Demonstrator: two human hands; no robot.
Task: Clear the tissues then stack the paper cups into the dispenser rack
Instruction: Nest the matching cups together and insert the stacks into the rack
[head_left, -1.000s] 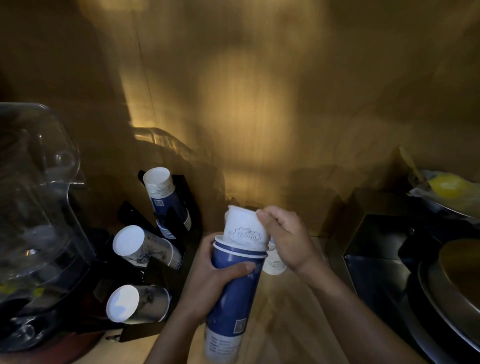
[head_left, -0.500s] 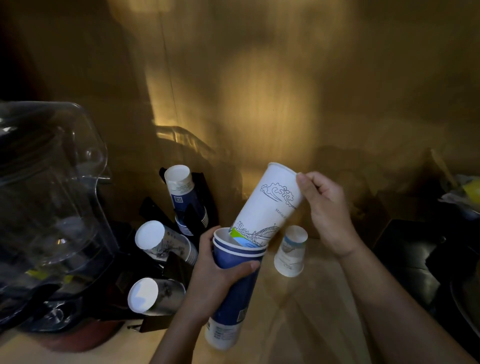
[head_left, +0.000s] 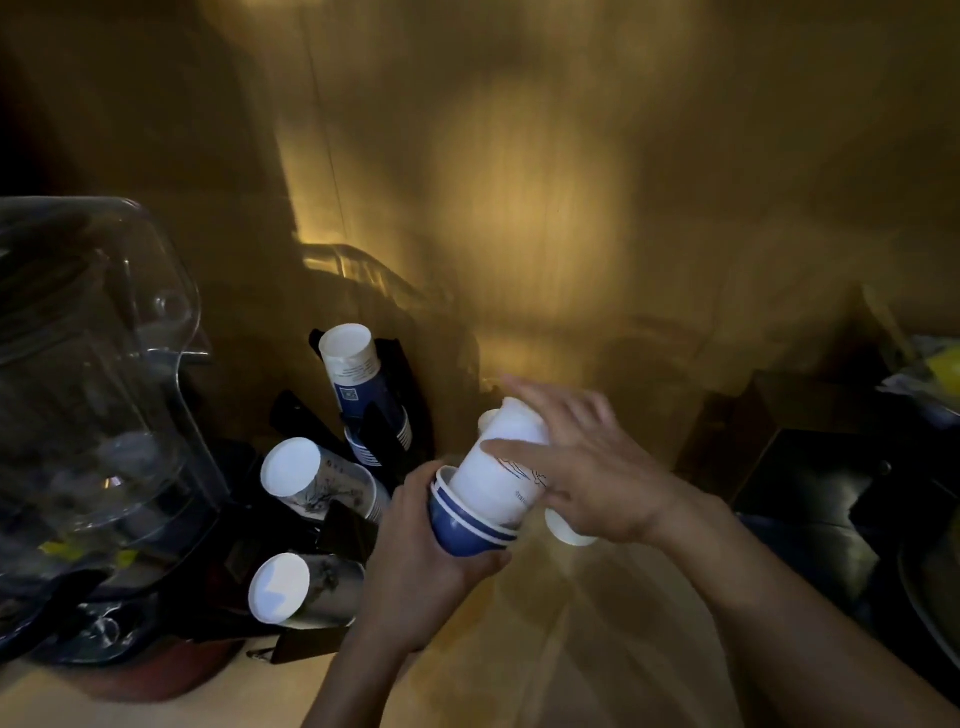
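Since the earlier frame the white cup (head_left: 496, 470) has gone deeper into the blue stack (head_left: 467, 525), and the right hand (head_left: 582, 467) has shifted from the cup's upper end to lie over its side. That hand is blurred; its fingers are spread across the white cup, thumb pointing toward 9 o'clock, touching it rather than wrapped round it. The left hand (head_left: 431, 566) is closed round the blue stack just below its white-ringed rim, holding it tilted with the mouth toward 1 o'clock.

A small cup (head_left: 569, 530) stands on the wooden table (head_left: 571, 649), at 3 o'clock from the blue stack and partly hidden under the right hand.

The black rack (head_left: 384, 431) sits at 9 to 11 o'clock from the hands. It carries three rows of cups, bottoms facing out: a blue row (head_left: 358, 384) at the top, a pale printed row (head_left: 317, 483) in the middle, and a dark row (head_left: 296, 590) lowest.

At 9 o'clock, further out, stands a clear plastic jug (head_left: 88, 389). Dark metal gear (head_left: 831, 483) fills the 3 o'clock side; I cannot tell what it is.
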